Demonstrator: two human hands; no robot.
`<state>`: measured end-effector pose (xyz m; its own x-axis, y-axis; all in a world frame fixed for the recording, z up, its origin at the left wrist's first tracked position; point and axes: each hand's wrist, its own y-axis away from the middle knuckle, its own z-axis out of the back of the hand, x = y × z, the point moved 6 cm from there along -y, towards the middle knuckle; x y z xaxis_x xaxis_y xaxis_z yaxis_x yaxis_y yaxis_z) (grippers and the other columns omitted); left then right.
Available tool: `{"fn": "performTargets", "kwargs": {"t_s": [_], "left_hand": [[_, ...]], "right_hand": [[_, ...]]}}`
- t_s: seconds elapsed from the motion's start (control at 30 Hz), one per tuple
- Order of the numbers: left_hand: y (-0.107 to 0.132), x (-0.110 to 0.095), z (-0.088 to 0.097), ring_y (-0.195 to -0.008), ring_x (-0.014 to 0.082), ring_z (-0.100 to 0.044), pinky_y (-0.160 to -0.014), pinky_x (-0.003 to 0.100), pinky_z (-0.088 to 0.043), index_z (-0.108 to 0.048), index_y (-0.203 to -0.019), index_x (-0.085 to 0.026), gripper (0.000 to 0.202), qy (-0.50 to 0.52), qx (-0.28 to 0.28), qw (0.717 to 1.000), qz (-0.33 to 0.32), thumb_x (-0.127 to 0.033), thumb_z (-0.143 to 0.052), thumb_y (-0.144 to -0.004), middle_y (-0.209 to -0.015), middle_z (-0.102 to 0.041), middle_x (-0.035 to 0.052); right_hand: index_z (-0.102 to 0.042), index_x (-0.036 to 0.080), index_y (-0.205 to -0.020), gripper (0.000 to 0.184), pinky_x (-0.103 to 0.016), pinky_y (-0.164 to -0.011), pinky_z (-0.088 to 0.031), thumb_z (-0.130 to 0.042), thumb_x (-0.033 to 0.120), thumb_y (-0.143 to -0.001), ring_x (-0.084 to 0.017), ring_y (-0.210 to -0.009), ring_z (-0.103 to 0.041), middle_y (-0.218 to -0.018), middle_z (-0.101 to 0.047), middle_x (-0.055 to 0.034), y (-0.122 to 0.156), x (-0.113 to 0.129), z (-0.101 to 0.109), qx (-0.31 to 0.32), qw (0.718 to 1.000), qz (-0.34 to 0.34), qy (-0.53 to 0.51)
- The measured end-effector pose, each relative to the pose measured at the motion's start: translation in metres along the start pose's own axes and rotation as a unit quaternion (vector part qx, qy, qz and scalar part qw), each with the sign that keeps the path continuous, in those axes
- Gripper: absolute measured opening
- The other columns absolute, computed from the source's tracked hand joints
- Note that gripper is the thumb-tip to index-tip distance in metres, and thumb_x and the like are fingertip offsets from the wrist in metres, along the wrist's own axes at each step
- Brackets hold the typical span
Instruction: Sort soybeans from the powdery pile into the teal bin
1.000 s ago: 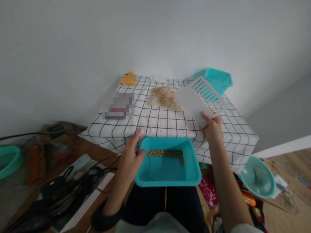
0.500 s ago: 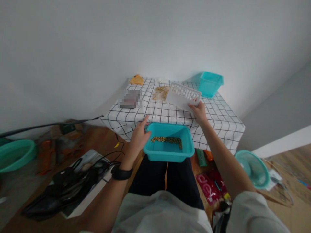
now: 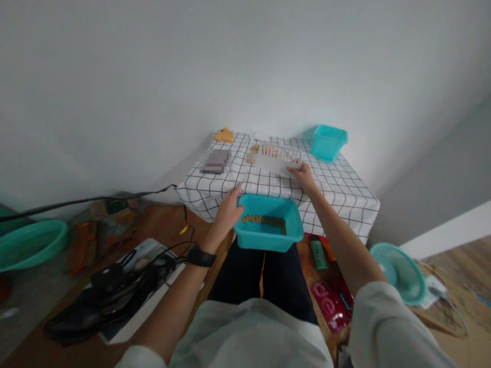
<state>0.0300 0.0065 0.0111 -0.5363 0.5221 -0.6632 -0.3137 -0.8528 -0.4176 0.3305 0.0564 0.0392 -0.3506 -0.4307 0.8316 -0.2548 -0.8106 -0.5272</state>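
My left hand (image 3: 229, 210) grips the left rim of a turquoise tub (image 3: 268, 239) that rests on my lap, against the table's front edge. A strip of yellowish beans (image 3: 264, 221) lies along its far inner side. My right hand (image 3: 305, 176) is closed on the near corner of a white slotted scoop (image 3: 278, 157), which lies low over the checked tablecloth (image 3: 337, 186). Just behind the scoop, a pile of loose beans (image 3: 253, 154) is mostly hidden by it.
A second turquoise tub (image 3: 328, 141) stands at the table's back right, a yellow cloth (image 3: 224, 135) at the back left. On the floor lie black cables (image 3: 115, 286) at left, a teal basin (image 3: 28, 249) at far left, a teal bowl (image 3: 401, 271) and red packets (image 3: 332, 304) at right.
The view has pulled back and up, so table and tub look smaller. My right hand has lowered the scoop from a raised tilt to nearly flat in front of the bean pile.
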Motion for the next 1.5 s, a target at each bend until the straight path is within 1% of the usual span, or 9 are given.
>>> {"fn": "performTargets", "kwargs": {"t_s": [0.33,0.5,0.63,0.7,0.77,1.03,1.2,1.37,1.5], "left_hand": [[0.0,0.001,0.007,-0.103,0.0262,-0.064,-0.099,0.046,-0.05,-0.045,-0.145,-0.011,0.073,-0.042,0.028,0.997,0.059,-0.002,-0.05,-0.074,-0.116,-0.066,0.0144],[0.002,0.002,0.01,-0.102,0.0265,-0.064,-0.096,0.045,-0.051,-0.038,-0.151,-0.016,0.076,-0.066,0.077,0.991,0.088,-0.005,-0.05,-0.077,-0.117,-0.064,0.0132],[0.01,0.005,0.009,-0.108,0.0288,-0.063,-0.098,0.048,-0.049,-0.027,-0.155,-0.019,0.08,-0.043,0.108,0.988,0.104,-0.008,-0.05,-0.079,-0.118,-0.065,0.0132],[0.014,0.006,0.008,-0.107,0.0277,-0.064,-0.097,0.047,-0.05,-0.022,-0.157,-0.024,0.084,-0.023,0.106,0.988,0.108,-0.009,-0.051,-0.08,-0.118,-0.066,0.0108],[0.018,0.006,0.008,-0.106,0.027,-0.065,-0.095,0.046,-0.05,-0.017,-0.158,-0.025,0.085,0.0,0.113,0.987,0.113,-0.01,-0.051,-0.081,-0.115,-0.068,0.01],[0.021,0.001,0.004,-0.101,0.0253,-0.066,-0.095,0.044,-0.05,-0.016,-0.158,-0.025,0.086,0.037,0.103,0.984,0.14,-0.011,-0.052,-0.081,-0.116,-0.07,0.0097],[0.022,0.001,0.0,-0.094,0.0239,-0.067,-0.087,0.041,-0.053,-0.01,-0.159,-0.025,0.088,0.037,0.094,0.984,0.149,-0.013,-0.052,-0.082,-0.115,-0.07,0.0101],[0.021,0.006,0.005,-0.107,0.0264,-0.065,-0.096,0.044,-0.05,-0.016,-0.158,-0.024,0.085,0.02,0.104,0.985,0.139,-0.013,-0.052,-0.082,-0.116,-0.069,0.0099],[0.021,0.007,0.008,-0.105,0.0254,-0.065,-0.095,0.044,-0.05,-0.019,-0.157,-0.025,0.082,0.015,0.109,0.986,0.128,-0.012,-0.05,-0.082,-0.116,-0.069,0.0091]], "right_hand": [[-0.069,0.022,-0.096,0.032,-0.051,-0.096,-0.052,-0.075,0.039,-0.069,-0.027,-0.094,-0.069,-0.103,-0.074,-0.0065,-0.011,-0.004,0.008,0.025,0.997,-0.028,-0.063],[-0.068,0.022,-0.095,0.029,-0.046,-0.092,-0.054,-0.074,0.041,-0.074,-0.025,-0.091,-0.068,-0.099,-0.074,-0.0048,-0.008,-0.004,0.003,0.049,0.997,-0.036,-0.052],[-0.068,0.022,-0.09,0.024,-0.043,-0.085,-0.054,-0.075,0.039,-0.074,-0.023,-0.085,-0.067,-0.093,-0.073,-0.0041,-0.004,0.002,0.007,0.013,0.999,-0.033,-0.015],[-0.068,0.022,-0.086,0.022,-0.042,-0.082,-0.054,-0.074,0.039,-0.074,-0.023,-0.081,-0.066,-0.088,-0.073,-0.0038,-0.003,0.006,0.01,-0.004,0.999,-0.036,0.003],[-0.068,0.022,-0.086,0.02,-0.041,-0.081,-0.054,-0.074,0.038,-0.075,-0.024,-0.082,-0.066,-0.087,-0.073,-0.0037,-0.002,0.01,0.011,-0.012,0.999,-0.037,0.012],[-0.07,0.022,-0.09,0.018,-0.041,-0.083,-0.052,-0.072,0.036,-0.078,-0.024,-0.085,-0.067,-0.092,-0.073,-0.0037,0.002,0.011,0.009,0.026,0.999,-0.037,0.015],[-0.07,0.022,-0.085,0.018,-0.04,-0.08,-0.052,-0.072,0.038,-0.078,-0.024,-0.081,-0.066,-0.086,-0.072,-0.0033,0.003,0.015,0.006,0.035,0.999,-0.024,0.031],[-0.07,0.023,-0.085,0.018,-0.039,-0.079,-0.053,-0.073,0.04,-0.078,-0.024,-0.08,-0.066,-0.087,-0.072,-0.0031,0.004,0.013,0.005,0.048,0.998,-0.024,0.034],[-0.071,0.023,-0.089,0.019,-0.042,-0.087,-0.052,-0.073,0.039,-0.078,-0.025,-0.087,-0.067,-0.093,-0.074,-0.0037,0.003,0.01,0.002,0.071,0.997,-0.027,0.022]]}}
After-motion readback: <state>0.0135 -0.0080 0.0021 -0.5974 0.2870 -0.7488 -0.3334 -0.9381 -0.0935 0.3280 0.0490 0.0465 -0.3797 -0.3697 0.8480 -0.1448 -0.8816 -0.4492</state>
